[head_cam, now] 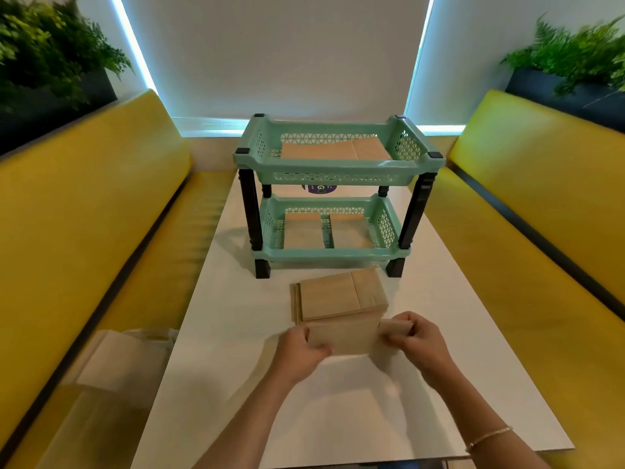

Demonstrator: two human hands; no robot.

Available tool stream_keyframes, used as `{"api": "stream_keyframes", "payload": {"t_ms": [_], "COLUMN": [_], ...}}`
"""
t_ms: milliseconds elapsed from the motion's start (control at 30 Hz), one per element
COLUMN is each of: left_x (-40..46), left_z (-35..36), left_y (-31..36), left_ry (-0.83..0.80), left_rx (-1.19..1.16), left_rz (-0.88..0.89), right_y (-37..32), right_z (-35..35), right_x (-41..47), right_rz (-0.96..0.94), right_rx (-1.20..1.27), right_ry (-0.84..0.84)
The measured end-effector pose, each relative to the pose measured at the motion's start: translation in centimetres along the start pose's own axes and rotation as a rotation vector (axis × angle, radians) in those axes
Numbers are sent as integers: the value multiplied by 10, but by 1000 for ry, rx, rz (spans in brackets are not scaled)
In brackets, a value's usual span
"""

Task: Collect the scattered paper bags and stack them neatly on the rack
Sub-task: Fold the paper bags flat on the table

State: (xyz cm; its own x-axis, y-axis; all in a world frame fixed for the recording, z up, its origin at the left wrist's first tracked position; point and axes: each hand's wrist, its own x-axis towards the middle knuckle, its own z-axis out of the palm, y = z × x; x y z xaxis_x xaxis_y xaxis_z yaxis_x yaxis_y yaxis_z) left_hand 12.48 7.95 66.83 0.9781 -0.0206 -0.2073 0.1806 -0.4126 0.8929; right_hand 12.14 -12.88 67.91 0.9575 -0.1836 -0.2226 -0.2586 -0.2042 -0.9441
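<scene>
A flat brown paper bag [341, 338] is held just above the white table [236, 384], my left hand [299, 350] gripping its left end and my right hand [417, 340] gripping its folded right end. Just beyond it a small stack of paper bags [334, 297] lies flat on the table. Further back stands the mint-green two-tier rack [333, 179] with black legs. A brown bag [334, 151] lies in its top tray. Two brown bags [302, 231] [350, 230] lie side by side in the bottom tray.
Yellow bench seats run along both sides of the table [84, 214] [541, 198]. A pale paper bag with clear plastic [128, 357] lies on the left bench near me. Potted ferns stand behind each bench back [50, 52] [575, 52]. A purple sticker [319, 188] is on the table behind the rack.
</scene>
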Motion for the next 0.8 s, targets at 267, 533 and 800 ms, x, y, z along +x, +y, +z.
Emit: {"api": "stream_keyframes", "payload": {"t_ms": [267, 533, 800], "left_x": [-3, -5, -3], "left_z": [-12, 37, -14], "left_y": [45, -5, 23], "left_ry": [-84, -112, -70], "left_rx": [-381, 93, 262], "left_rz": [133, 42, 204], "right_y": [1, 13, -30], "right_z": [1, 25, -11], "right_x": [2, -8, 0], "right_rz": [23, 40, -23], "right_rx": [-226, -77, 332], "right_ry": [-217, -135, -35]}}
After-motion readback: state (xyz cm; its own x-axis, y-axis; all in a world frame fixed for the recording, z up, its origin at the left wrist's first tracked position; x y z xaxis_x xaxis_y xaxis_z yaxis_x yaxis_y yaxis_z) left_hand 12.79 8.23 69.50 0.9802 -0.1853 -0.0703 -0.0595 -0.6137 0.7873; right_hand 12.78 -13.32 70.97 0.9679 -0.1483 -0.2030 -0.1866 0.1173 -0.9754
